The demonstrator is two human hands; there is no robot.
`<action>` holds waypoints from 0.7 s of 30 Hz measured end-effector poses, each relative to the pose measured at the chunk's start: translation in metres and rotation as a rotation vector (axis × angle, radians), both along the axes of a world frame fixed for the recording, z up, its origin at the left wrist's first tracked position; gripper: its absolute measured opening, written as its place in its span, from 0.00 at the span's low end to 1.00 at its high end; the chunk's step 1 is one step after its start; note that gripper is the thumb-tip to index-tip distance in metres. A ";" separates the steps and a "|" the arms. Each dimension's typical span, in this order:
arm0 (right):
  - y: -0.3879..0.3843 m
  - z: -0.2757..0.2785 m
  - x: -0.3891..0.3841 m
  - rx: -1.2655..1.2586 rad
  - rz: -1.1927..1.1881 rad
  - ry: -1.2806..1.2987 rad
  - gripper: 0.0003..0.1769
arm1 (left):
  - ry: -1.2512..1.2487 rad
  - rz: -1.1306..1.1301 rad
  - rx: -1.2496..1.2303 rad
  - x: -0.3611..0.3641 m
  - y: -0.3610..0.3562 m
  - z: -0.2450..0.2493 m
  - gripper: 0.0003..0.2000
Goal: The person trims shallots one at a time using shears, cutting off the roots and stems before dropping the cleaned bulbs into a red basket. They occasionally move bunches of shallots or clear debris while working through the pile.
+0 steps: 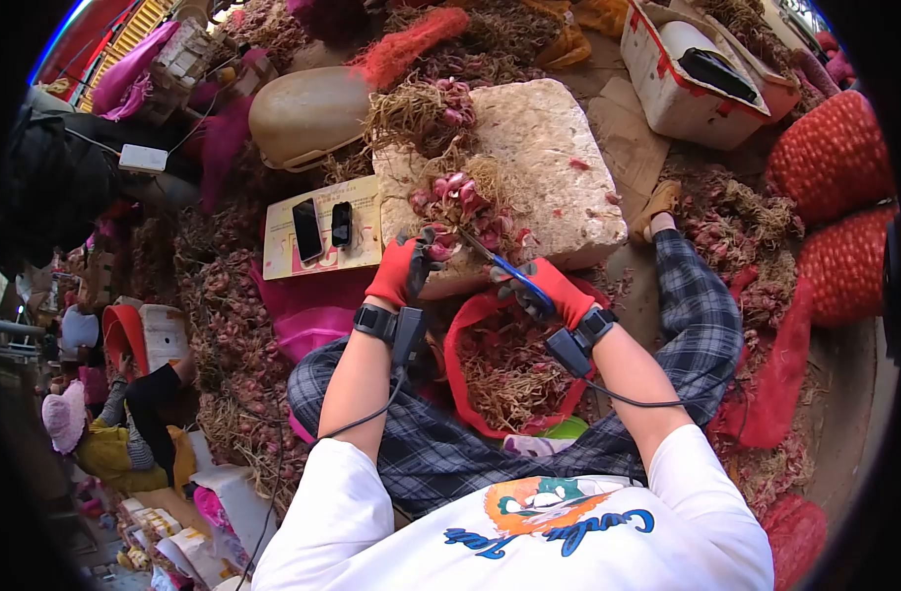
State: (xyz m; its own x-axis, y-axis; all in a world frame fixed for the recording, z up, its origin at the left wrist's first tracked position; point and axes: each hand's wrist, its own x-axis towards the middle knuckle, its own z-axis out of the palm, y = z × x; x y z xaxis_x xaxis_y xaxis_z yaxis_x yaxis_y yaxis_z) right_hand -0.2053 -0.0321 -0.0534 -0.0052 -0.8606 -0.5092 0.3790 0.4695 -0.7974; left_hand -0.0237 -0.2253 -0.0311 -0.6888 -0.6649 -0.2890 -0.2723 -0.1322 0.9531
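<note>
My left hand point(403, 268), in a red and black glove, grips a bunch of pink shallots point(460, 197) with dry roots, resting on a pale stone block point(544, 158). Gloved the same way, my right hand point(547, 288) holds blue-handled scissors point(509, 268) whose blades point up toward the bunch. Between my knees sits a red mesh sack point(504, 364), open and holding cut roots and shallots. Both wrists carry black devices with cables.
Two phones point(320, 229) lie on a yellow card left of the block. Full red mesh sacks point(833, 158) stand at the right, a white cooler box point(692, 74) at the top right. Heaps of shallots cover the floor. Another person point(140, 414) crouches at the left.
</note>
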 end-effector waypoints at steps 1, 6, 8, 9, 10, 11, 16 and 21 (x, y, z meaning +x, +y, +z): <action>-0.003 0.006 -0.003 -0.017 0.028 0.016 0.17 | 0.083 -0.123 -0.188 0.005 -0.002 -0.007 0.19; -0.020 0.015 -0.003 0.212 0.059 -0.051 0.18 | -0.173 -0.086 0.001 0.002 0.007 0.021 0.18; -0.022 0.024 0.002 0.205 -0.015 -0.113 0.20 | -0.211 0.011 0.170 0.001 -0.001 0.007 0.18; -0.024 0.025 0.002 0.145 0.000 -0.092 0.22 | -0.196 -0.039 0.008 0.005 -0.006 -0.006 0.18; -0.027 0.025 0.001 0.084 0.015 -0.071 0.23 | -0.179 -0.090 -0.153 0.008 -0.010 -0.014 0.18; -0.031 0.025 -0.002 0.022 0.030 -0.049 0.25 | -0.162 -0.075 -0.173 0.010 -0.013 -0.023 0.17; -0.044 -0.016 -0.018 -0.174 0.191 0.949 0.40 | -0.120 -0.033 -0.079 0.010 -0.014 0.009 0.14; -0.040 -0.005 -0.019 -0.082 0.155 0.941 0.41 | -0.204 -0.420 -0.961 0.025 -0.022 0.016 0.12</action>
